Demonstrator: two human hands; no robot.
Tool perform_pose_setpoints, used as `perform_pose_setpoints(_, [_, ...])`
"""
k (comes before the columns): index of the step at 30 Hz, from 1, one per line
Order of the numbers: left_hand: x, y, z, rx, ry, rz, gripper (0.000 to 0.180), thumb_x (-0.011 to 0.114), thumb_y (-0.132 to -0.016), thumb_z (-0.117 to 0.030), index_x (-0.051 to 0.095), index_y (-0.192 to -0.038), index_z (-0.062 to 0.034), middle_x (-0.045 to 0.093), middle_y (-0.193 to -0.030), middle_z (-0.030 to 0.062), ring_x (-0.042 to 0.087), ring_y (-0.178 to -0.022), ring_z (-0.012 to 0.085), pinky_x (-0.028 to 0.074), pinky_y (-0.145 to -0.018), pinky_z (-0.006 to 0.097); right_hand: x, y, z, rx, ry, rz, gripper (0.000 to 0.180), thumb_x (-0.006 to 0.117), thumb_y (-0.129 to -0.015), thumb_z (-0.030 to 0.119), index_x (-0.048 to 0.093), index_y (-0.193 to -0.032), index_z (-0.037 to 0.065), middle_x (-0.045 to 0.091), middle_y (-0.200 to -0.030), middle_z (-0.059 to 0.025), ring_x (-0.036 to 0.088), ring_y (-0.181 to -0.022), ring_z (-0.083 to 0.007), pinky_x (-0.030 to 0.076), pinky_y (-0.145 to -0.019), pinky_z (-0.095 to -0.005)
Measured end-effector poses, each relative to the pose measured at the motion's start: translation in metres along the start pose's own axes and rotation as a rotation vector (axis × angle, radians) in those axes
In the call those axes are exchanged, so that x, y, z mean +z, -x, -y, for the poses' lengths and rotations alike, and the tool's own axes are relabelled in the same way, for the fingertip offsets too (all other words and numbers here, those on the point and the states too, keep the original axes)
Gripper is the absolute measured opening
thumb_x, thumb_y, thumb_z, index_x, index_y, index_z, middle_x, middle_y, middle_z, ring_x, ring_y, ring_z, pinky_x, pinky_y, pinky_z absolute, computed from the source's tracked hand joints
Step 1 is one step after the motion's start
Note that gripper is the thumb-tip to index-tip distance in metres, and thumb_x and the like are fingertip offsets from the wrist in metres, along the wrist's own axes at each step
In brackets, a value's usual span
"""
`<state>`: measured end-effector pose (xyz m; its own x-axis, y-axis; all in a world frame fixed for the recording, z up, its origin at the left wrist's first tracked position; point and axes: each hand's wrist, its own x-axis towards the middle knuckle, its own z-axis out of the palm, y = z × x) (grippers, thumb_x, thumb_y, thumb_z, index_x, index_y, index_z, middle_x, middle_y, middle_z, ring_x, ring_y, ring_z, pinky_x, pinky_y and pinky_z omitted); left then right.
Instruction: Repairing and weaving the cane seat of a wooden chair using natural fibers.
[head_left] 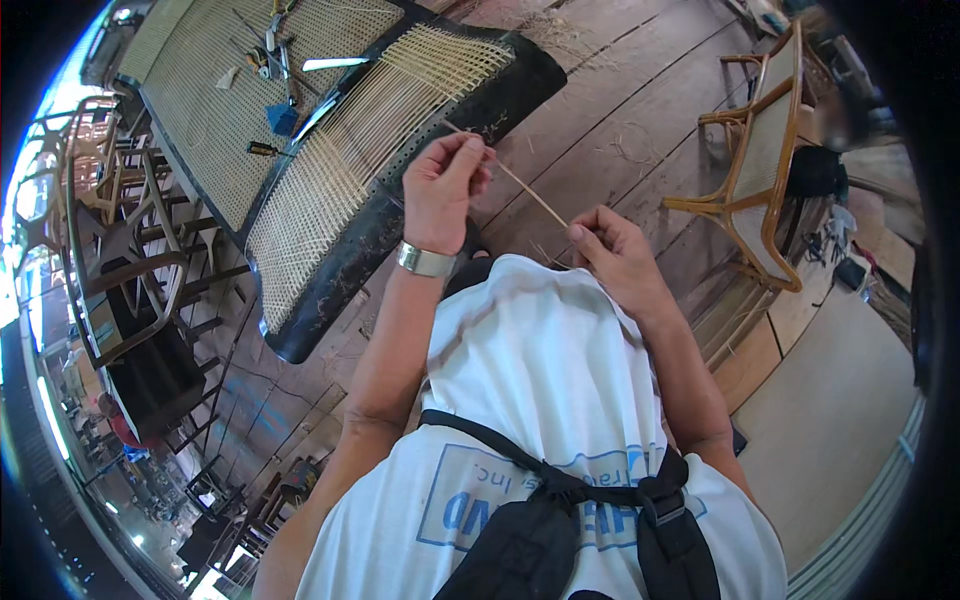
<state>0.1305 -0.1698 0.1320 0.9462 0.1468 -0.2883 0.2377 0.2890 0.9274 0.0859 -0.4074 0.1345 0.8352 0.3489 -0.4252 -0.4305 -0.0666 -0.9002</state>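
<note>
A thin cane strand (533, 194) runs slantwise between my two hands. My left hand (440, 190), wearing a wide metal wristband, pinches it near the dark edge of a woven cane panel (310, 215). A short tip of cane pokes out beyond the left fingers, toward the panel. My right hand (622, 258) is closed on the strand's lower end, thumb against forefinger, in front of my shirt. The panel has a dark frame, and part of its weave shows only parallel strands.
On the panel lie a blade-like strip (335, 63), several hand tools (275, 60), a dark-handled screwdriver (262, 148) and a blue block (283, 119). A wooden chair with a woven back (765, 150) stands at the right. Chair frames (130, 250) crowd the left. Cane scraps litter the plank floor (610, 110).
</note>
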Motion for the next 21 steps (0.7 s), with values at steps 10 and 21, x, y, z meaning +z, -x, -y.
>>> perform_pose_setpoints(10, [-0.013,-0.019,-0.012,-0.062,0.224,-0.035,0.012,0.069,-0.095,-0.014,0.068,-0.102,-0.0043,0.073,-0.090,0.0066,0.062,-0.067,0.0080,0.048,-0.058,0.022,-0.013,-0.009,0.002,-0.017,0.043,0.017,0.013,0.059,-0.100,0.013,0.060,-0.098,0.001,0.060,-0.077,-0.0016,0.054,-0.068,-0.0072,0.045,-0.062,-0.0243])
perform_pose_setpoints(21, [-0.028,-0.018,-0.025,-0.037,0.285,-0.030,0.012,0.068,-0.096,-0.015,0.067,-0.103,-0.0058,0.073,-0.093,0.0079,0.062,-0.070,0.0086,0.051,-0.058,0.022,0.018,-0.042,0.027,0.074,-0.156,0.201,0.018,0.063,-0.100,0.020,0.059,-0.103,0.002,0.064,-0.080,-0.0042,0.058,-0.066,-0.0087,0.047,-0.060,-0.0219])
